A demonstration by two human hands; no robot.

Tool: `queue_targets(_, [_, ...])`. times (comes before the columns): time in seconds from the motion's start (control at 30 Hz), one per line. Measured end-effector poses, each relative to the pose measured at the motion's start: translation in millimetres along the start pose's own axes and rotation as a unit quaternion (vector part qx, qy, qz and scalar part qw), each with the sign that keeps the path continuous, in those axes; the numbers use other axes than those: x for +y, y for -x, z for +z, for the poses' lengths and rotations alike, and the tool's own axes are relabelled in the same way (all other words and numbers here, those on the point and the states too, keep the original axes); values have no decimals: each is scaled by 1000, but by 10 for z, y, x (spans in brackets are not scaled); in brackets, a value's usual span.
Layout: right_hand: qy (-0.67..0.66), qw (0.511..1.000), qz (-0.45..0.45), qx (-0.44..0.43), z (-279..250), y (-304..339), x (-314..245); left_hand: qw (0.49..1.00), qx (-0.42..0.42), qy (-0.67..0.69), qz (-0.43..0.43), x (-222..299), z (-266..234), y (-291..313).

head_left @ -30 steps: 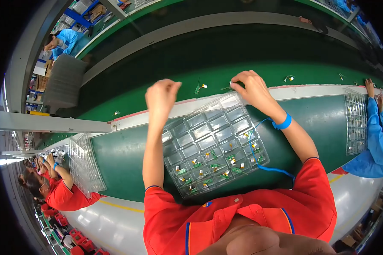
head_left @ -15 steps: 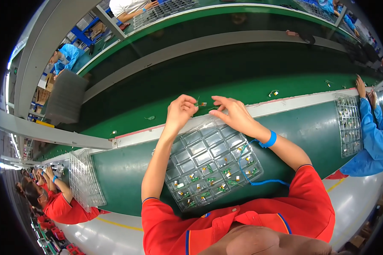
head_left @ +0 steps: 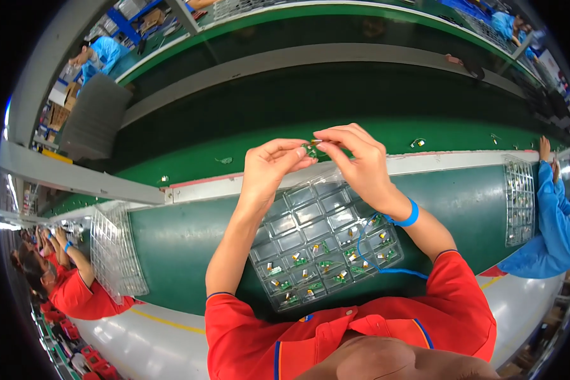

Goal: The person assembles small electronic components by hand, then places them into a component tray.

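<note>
Both my hands meet above the edge of the green conveyor belt, at the far side of a clear plastic tray (head_left: 296,223). Between the fingertips of my left hand (head_left: 269,166) is a small green circuit board (head_left: 310,151) with fine wires. My right hand (head_left: 360,157) pinches a small white-and-orange part (head_left: 316,140) at the board's upper side; whether that part is joined to the board I cannot tell. A blue wrist strap (head_left: 413,213) circles my right wrist, its coiled cord lying over the tray. Several similar boards with parts sit in the tray's nearer and right compartments.
On the green belt (head_left: 190,152) lie several loose boards, one (head_left: 418,143) to the right. A stacked clear tray (head_left: 116,253) stands left on the green bench, another (head_left: 519,201) right, beside a co-worker's blue sleeve (head_left: 546,209). A grey metal post (head_left: 82,177) rises at left.
My right hand has closed in on the board and now pinches a part at it; before, its fingers were apart. My left hand has shifted slightly right and keeps hold.
</note>
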State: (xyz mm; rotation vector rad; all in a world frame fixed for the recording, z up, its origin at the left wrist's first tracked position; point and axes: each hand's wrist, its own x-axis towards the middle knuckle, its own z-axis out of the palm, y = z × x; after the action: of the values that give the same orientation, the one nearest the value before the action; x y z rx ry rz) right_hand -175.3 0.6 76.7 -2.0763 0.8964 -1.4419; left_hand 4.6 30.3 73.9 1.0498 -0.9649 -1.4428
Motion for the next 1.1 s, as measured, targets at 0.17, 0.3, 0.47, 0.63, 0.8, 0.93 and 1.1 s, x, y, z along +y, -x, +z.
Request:
queue_targets(0.17, [158,972,-173,32,3,25,-36,996,64,-24,59,45,138,71])
queue_targets(0.3, [168,973,-160,9,75,116,-128,994,78,-29,70,-10,153,96])
queue_targets(0.47, [40,999,1,-10,-17,90,-133,997,58,-5,60,-6,187,116])
queue_targets(0.63, [-56,990,126,-4,-35,79,-148,995,34,44,82,-13,241,143])
queue_targets(0.8, [-171,961,217,-8,-38,85,-167,993,28,32,110,-43,254,162])
queue_targets(0.93, [-223,936,272,-11,-26,93,-171,992,33,42,117,-63,246,165])
queue_targets(1.1, [-202,946,252,-23,-20,79,-116,991,36,46,123,-91,248,148])
